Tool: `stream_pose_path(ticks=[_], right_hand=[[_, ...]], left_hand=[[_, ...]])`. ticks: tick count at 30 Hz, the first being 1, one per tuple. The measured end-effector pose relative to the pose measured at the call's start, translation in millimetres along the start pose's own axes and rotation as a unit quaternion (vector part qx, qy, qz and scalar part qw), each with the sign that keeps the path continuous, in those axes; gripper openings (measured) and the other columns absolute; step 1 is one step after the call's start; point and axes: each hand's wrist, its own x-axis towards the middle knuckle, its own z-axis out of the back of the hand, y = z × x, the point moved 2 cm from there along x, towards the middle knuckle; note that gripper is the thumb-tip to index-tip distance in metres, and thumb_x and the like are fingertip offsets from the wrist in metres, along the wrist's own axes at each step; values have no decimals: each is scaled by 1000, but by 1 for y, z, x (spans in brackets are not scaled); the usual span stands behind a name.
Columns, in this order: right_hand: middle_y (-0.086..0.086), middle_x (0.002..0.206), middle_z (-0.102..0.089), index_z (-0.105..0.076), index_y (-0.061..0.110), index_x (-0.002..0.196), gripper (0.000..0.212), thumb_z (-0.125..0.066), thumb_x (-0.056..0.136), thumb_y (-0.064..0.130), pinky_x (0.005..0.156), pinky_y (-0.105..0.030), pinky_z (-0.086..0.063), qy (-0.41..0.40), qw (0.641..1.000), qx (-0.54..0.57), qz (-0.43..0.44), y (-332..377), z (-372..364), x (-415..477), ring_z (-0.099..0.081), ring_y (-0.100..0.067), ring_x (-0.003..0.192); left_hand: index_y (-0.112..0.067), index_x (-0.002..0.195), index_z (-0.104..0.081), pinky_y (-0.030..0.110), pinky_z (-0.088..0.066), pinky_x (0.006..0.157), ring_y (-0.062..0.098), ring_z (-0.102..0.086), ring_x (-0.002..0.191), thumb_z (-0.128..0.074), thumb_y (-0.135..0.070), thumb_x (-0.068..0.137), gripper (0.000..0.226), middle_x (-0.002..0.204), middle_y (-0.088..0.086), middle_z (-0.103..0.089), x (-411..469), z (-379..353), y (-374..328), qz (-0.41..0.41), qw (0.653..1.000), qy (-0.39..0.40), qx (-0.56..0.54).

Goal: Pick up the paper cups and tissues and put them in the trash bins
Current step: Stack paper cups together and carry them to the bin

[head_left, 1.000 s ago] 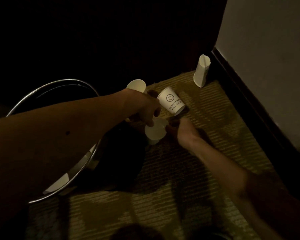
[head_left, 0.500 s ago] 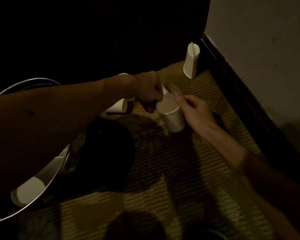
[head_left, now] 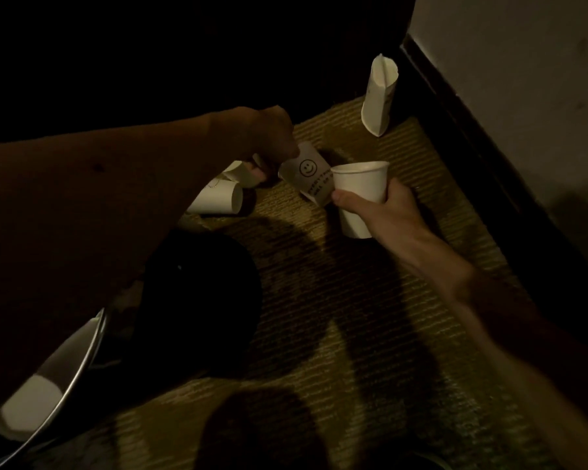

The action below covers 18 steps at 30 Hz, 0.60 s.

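My right hand (head_left: 386,212) grips an upright white paper cup (head_left: 362,184) just above the carpet. My left hand (head_left: 269,137) pinches the top of a tilted cup with a smiley face (head_left: 308,174), which touches the right-hand cup. Another white cup (head_left: 219,200) lies on its side on the carpet below my left hand, with a further piece of white cup (head_left: 238,171) behind it. A flattened cup (head_left: 379,93) stands in the far corner. The metal-rimmed trash bin (head_left: 82,364) at lower left holds a white cup (head_left: 38,391).
A black round object (head_left: 201,307) lies on the carpet beside the bin. A dark skirting board (head_left: 489,157) and a pale wall (head_left: 523,79) run along the right. The area beyond the carpet is dark.
My right hand has closed round the upright cup and lifted it slightly. My left hand has taken the smiley cup by its top and tilted it against the other cup.
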Motion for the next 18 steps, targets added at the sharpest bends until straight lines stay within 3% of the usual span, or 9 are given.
stream_pose_path(ticks=[2, 5, 8, 10, 12, 14, 16, 18], right_hand=[[9, 105, -64, -53, 21, 126, 68, -81, 70, 46, 57, -16, -49, 15, 1000, 16, -13, -2, -2, 1, -64, -5, 89], [6, 108, -66, -52, 20, 130, 69, -80, 71, 45, 69, -24, -53, 33, 998, 34, -31, -2, -6, 1, -66, -9, 94], [4, 110, -65, -50, 21, 124, 64, -80, 72, 44, 78, -31, -55, 35, 997, 53, -44, 0, -8, -1, -65, -13, 98], [5, 107, -65, -47, 27, 115, 56, -79, 73, 44, 74, -29, -54, 31, 996, 65, -46, 3, -8, -3, -65, -12, 96], [4, 105, -66, -47, 29, 108, 51, -79, 73, 46, 68, -28, -54, 19, 996, 69, -46, 8, -7, -6, -66, -13, 93], [2, 102, -68, -54, 28, 102, 44, -77, 73, 51, 64, -28, -54, 15, 997, 68, -39, 15, -8, -10, -68, -14, 89], [5, 95, -71, -59, 31, 97, 38, -72, 76, 59, 65, -28, -55, 17, 998, 65, -22, 24, -8, -15, -69, -12, 86], [8, 95, -70, -59, 32, 98, 39, -64, 78, 66, 73, -29, -54, 12, 998, 57, -4, 37, -7, -20, -68, -12, 91]], left_hand=[[-4, 139, -45, 31, -55, 57, 25, -64, 75, -53, -16, 99, 42, 111, 21, -63, 2, -6, 0, 9, 999, 36, -28], [-5, 137, -46, 23, -51, 42, 19, -64, 71, -51, -19, 101, 39, 100, 14, -62, 4, -13, -2, 0, 997, 53, -64], [-3, 136, -47, 23, -55, 45, 18, -63, 70, -53, -15, 101, 38, 89, 5, -57, 4, -13, -7, -16, 995, 44, -89], [-4, 140, -45, 22, -56, 45, 19, -64, 71, -50, -13, 101, 40, 97, 7, -57, 1, -10, -9, -23, 993, 42, -105], [-5, 141, -45, 16, -50, 39, 15, -60, 71, -50, -12, 101, 41, 109, 7, -57, -3, -5, -11, -42, 996, 34, -75], [-6, 137, -50, 13, -45, 37, 15, -60, 71, -51, -12, 100, 37, 98, 2, -59, -11, 2, -16, -66, 995, 28, -64], [-9, 132, -55, 14, -45, 38, 13, -61, 69, -53, -17, 100, 33, 90, 0, -60, -23, 13, -23, -94, 995, 12, -40], [-13, 132, -56, 16, -47, 45, 11, -61, 72, -52, -22, 100, 33, 96, -3, -63, -39, 27, -29, -130, 991, -31, -8]])
